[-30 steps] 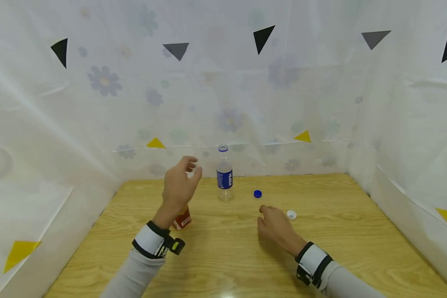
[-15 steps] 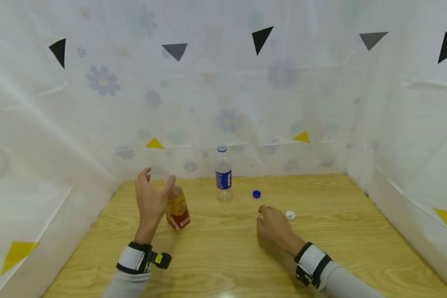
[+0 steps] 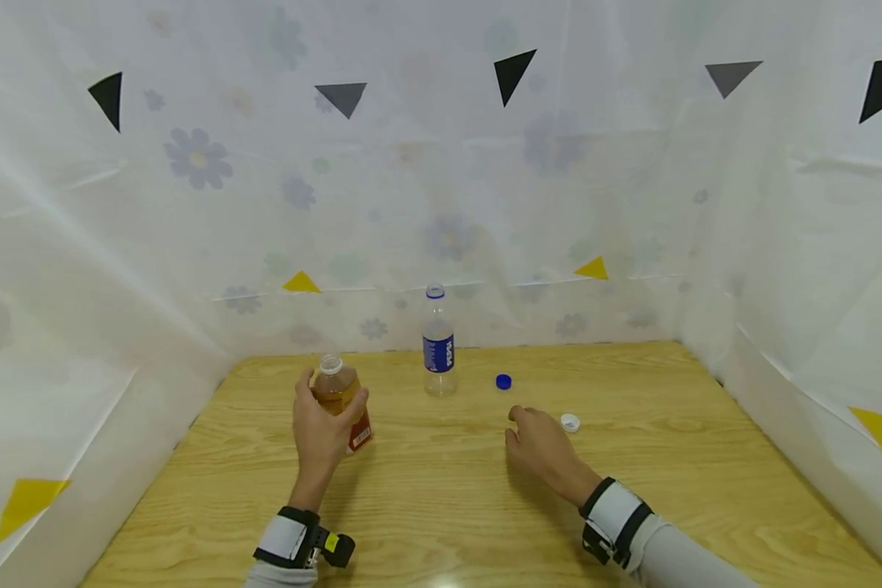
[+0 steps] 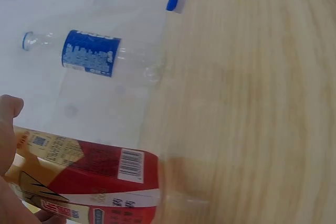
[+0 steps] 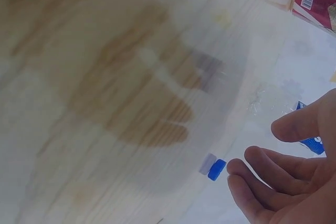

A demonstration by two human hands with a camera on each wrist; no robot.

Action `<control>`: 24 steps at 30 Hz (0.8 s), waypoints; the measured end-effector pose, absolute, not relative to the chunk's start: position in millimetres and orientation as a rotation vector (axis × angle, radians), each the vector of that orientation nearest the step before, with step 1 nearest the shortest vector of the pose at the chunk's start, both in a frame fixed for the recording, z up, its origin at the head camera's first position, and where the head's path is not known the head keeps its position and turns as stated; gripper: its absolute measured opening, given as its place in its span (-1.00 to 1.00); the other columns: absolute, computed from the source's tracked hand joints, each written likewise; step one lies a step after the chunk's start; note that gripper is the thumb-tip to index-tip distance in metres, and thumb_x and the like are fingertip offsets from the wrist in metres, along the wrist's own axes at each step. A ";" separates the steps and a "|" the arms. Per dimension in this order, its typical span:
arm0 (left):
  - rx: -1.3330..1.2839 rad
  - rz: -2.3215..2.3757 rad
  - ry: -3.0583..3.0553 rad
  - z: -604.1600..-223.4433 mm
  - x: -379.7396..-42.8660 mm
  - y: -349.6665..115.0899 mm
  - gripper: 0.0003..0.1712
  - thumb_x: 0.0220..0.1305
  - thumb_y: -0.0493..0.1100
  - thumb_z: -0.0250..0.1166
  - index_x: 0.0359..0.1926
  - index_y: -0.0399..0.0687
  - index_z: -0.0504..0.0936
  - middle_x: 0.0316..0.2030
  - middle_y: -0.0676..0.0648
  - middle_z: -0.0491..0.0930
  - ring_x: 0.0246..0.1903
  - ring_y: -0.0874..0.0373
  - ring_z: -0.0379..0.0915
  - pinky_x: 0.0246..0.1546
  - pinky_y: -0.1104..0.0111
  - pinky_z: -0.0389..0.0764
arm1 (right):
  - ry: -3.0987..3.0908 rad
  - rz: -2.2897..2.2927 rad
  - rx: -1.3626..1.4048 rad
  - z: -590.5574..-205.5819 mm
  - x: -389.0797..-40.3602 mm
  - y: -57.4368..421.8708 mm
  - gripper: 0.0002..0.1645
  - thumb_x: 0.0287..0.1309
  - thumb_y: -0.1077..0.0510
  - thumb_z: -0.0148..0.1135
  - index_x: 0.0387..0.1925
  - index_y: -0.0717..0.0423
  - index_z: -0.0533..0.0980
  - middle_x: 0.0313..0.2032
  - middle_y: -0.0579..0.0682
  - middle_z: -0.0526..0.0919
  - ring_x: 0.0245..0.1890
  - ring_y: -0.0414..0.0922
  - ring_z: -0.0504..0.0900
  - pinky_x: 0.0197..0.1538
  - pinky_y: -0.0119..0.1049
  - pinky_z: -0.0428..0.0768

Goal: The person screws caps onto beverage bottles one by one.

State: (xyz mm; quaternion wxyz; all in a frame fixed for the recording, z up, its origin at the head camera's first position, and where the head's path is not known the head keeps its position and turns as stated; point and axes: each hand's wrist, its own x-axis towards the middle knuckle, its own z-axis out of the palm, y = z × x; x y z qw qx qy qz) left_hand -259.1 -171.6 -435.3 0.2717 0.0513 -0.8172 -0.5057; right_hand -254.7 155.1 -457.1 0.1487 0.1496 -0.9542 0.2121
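Observation:
My left hand (image 3: pixel 322 433) is curled round an uncapped plastic drink bottle (image 3: pixel 336 382) with amber contents and a red and yellow label. Its thumb lies along the bottle's right side, its fingers along the left. The left wrist view shows the label (image 4: pixel 100 177) up close, the bottle's neck out of frame. My right hand (image 3: pixel 546 447) hovers low over the table, fingers loosely bent, holding nothing. Close by its knuckles a white cap (image 3: pixel 570 423) lies inside up. Beyond its fingertips sits a blue cap (image 3: pixel 503 381), also seen in the right wrist view.
A clear, uncapped Pepsi bottle (image 3: pixel 438 351) with a blue label stands upright near the back of the wooden table (image 3: pixel 441 498). White sheeting (image 3: pixel 448 180) with flowers and triangles encloses the back and both sides.
My left hand first swung left past the amber drink bottle, then came back right and closed round it. The right hand has kept its place.

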 end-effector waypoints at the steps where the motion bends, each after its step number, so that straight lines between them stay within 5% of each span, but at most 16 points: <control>1: 0.139 -1.362 -2.206 -437.2 -260.3 -171.7 0.11 0.18 0.13 0.48 0.55 -0.15 0.08 0.27 -0.35 0.39 0.16 -0.29 0.47 0.09 -0.20 0.54 | -2.739 0.607 0.431 -457.4 -254.8 155.5 -0.78 0.21 0.29 0.27 -0.15 0.36 0.61 -0.27 0.23 0.72 -0.39 -0.04 0.67 -0.30 -0.11 0.67; 10: 0.169 -1.403 -2.232 -445.4 -265.1 -173.5 -0.10 0.23 0.10 0.46 0.43 -0.09 0.25 0.19 -0.28 0.53 0.07 -0.23 0.57 0.02 -0.12 0.62 | -2.737 0.601 0.426 -458.0 -254.2 159.5 -0.78 0.20 0.29 0.27 -0.14 0.35 0.61 -0.28 0.21 0.71 -0.44 -0.10 0.62 -0.34 -0.16 0.65; 24: 0.161 -1.416 -2.281 -442.2 -265.3 -178.2 -0.11 0.25 0.13 0.44 0.43 -0.11 0.24 0.22 -0.28 0.51 0.13 -0.24 0.55 0.07 -0.12 0.60 | -2.758 0.611 0.427 -462.7 -253.6 160.0 -0.78 0.24 0.30 0.24 -0.12 0.36 0.61 -0.24 0.25 0.72 -0.34 0.00 0.70 -0.29 -0.13 0.68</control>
